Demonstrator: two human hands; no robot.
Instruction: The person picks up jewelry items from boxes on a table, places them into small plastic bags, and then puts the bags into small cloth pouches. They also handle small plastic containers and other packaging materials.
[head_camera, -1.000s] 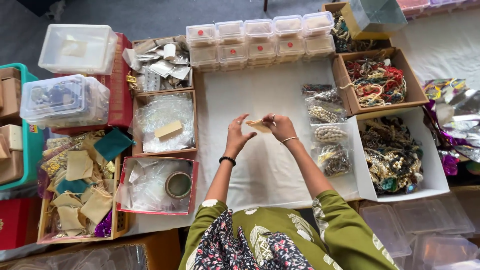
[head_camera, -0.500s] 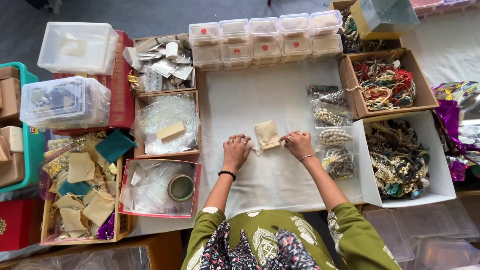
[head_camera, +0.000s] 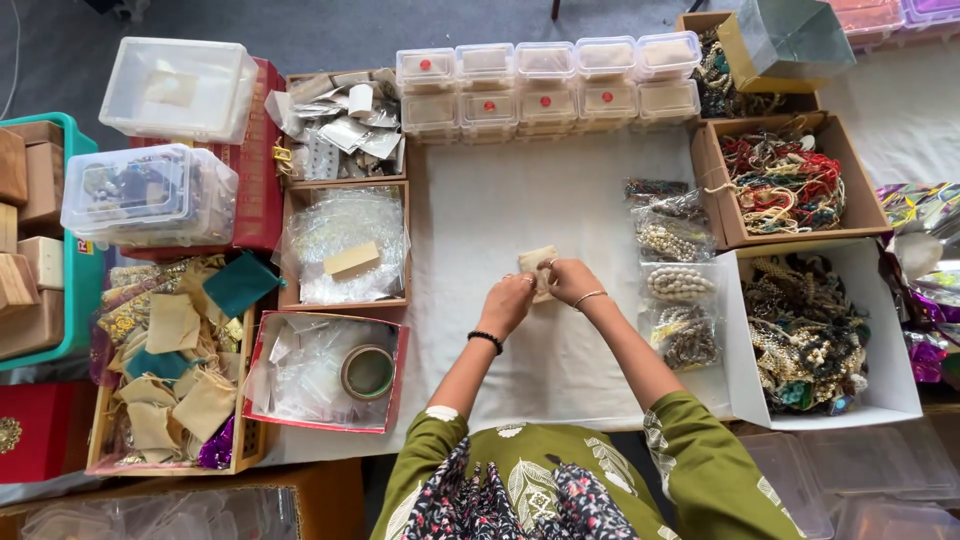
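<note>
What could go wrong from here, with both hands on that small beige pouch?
1. Both hands, left and right, pinch the pouch above the white cloth; if its mouth is open, the contents might spill.
2. Bead bags lie close by the right forearm; a sweep may knock them.

cloth pouch (head_camera: 537, 262): lower part covered by left hand (head_camera: 508, 302) and right hand (head_camera: 572, 281), grip on it not made out | teal crate (head_camera: 60, 300): cut off at left edge | clear lids (head_camera: 850, 480): cut off at bottom right | jewellery in white box (head_camera: 880, 330): pieces too small to be told apart
</note>
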